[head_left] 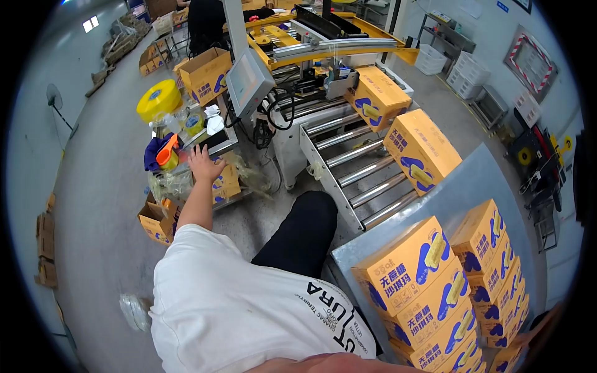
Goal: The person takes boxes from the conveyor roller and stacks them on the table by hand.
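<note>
My left hand (204, 165) reaches over a small cluttered cart, its fingers spread and nothing visible in them. Just left of it lies an orange tape dispenser (166, 151) beside a dark blue cloth (153, 155). A roll of tape (194, 124) and crumpled white paper (214, 120) sit beyond my fingertips. Below the hand is a yellow carton (226, 185) with clear plastic film (249, 176) next to it. At the lower right edge, beside the stacked cartons (410, 264), a dark skin-toned shape may be my right arm; its fingers cannot be made out.
A roller conveyor (354, 163) carries two yellow cartons (423, 149) near a metal table (348, 252). A screen (249, 81) stands between cart and conveyor. A large yellow tape roll (159, 101) and an open carton (205, 74) are farther back. Someone in dark clothes (207, 25) is behind.
</note>
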A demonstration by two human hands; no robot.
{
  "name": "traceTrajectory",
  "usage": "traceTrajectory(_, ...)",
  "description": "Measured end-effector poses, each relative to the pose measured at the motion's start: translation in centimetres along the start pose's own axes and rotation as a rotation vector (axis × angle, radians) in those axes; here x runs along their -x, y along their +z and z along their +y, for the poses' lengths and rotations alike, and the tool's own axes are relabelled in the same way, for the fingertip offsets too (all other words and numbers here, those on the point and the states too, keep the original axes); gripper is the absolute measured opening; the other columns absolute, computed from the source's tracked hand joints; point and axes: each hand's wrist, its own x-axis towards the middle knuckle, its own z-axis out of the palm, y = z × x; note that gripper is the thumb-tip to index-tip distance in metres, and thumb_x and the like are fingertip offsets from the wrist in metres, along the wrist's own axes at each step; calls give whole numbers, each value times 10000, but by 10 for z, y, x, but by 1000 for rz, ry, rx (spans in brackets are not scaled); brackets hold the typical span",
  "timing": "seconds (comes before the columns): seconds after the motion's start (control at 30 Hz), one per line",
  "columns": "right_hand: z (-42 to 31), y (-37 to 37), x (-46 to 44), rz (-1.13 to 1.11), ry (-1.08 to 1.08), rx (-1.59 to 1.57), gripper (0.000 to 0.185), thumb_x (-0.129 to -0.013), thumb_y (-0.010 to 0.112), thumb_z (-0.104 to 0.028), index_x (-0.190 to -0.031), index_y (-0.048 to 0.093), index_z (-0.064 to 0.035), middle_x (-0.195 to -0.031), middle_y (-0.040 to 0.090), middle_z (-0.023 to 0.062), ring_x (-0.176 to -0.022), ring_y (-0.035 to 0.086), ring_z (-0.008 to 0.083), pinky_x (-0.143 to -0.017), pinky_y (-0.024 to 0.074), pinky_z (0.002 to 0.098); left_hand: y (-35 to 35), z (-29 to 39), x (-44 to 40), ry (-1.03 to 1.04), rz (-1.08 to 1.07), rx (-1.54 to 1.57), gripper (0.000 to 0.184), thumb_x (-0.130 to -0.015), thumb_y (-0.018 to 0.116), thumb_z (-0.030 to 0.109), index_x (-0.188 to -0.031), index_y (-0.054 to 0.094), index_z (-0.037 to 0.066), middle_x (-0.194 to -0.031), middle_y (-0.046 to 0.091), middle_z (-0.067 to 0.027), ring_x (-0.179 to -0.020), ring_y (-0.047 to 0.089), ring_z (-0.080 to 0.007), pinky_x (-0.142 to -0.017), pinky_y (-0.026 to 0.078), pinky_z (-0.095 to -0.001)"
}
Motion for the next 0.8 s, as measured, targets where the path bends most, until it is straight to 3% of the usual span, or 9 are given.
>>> traceTrajectory(0.03,7,1,-10,-109,164,-165,554,-921,742,-417,-1163,681,77,-1220,657,288,-1189,604,430,-1025,490,475,0,1,2,-3,3,0,979,-737,749,594,-1542,426,140,-1648,324,-173,-1544,237,-380,-1245,183,-544)
traceTrajectory(0.13,-69,4,39,96,-307,336,546,-890,779,-367,-1195,672,74,-1226,654,286,-1185,611,417,-1024,499,466,1,1,2,-7,4,-2,987,-741,745,590,-1549,413,131,-1647,328,-173,-1553,217,-376,-1251,166,-544)
traceTrajectory(0.23,-106,20,53,63,-156,-22,551,-888,784,-328,-1269,660,51,-1250,657,260,-1220,599,410,-1067,492,508,-1,1,2,-11,-14,-6,991,-741,743,591,-1553,410,131,-1648,329,-174,-1557,208,-374,-1253,163,-545)
traceTrajectory(0.33,-124,28,55,86,-427,259,549,-891,797,-403,-1151,709,72,-1178,690,279,-1122,636,403,-1021,500,475,-1,0,1,-10,-23,-15,998,-741,740,591,-1558,403,128,-1647,330,-174,-1560,204,-371,-1255,160,-544)
traceTrajectory(0.5,-145,35,70,66,-510,269,534,-887,786,-394,-1146,722,69,-1216,677,299,-1163,626,425,-1042,490,481,2,-1,1,-13,-34,-36,1014,-744,735,594,-1570,385,122,-1648,331,-172,-1563,202,-357,-1257,156,-538)
traceTrajectory(0.7,-142,39,76,46,-787,325,493,-889,777,-373,-1128,736,55,-1155,704,282,-1091,661,461,-984,523,528,25,26,21,-94,40,15,1080,-748,762,581,-1572,335,30,-1648,248,-282,-1551,163,-453,-1258,128,-559)
traceTrajectory(0.73,-146,37,78,13,-841,362,497,-887,777,-377,-1136,734,51,-1141,710,279,-1075,667,465,-971,529,535,34,37,34,-35,60,113,1058,-769,766,544,-1571,325,13,-1641,234,-307,-1542,164,-480,-1255,134,-565)
traceTrajectory(0.77,-131,45,76,-82,-819,171,574,-875,772,-419,-1237,702,21,-1218,675,297,-1140,632,470,-1006,503,540,41,53,51,24,79,213,1037,-791,770,507,-1569,316,-5,-1634,221,-331,-1532,164,-506,-1252,141,-572)
traceTrajectory(0.8,-134,43,78,-125,-836,217,596,-874,766,-429,-1264,687,14,-1251,656,302,-1168,613,473,-1024,487,542,39,74,70,181,106,397,970,-814,767,451,-1552,338,-8,-1621,253,-329,-1521,200,-503,-1246,169,-568)
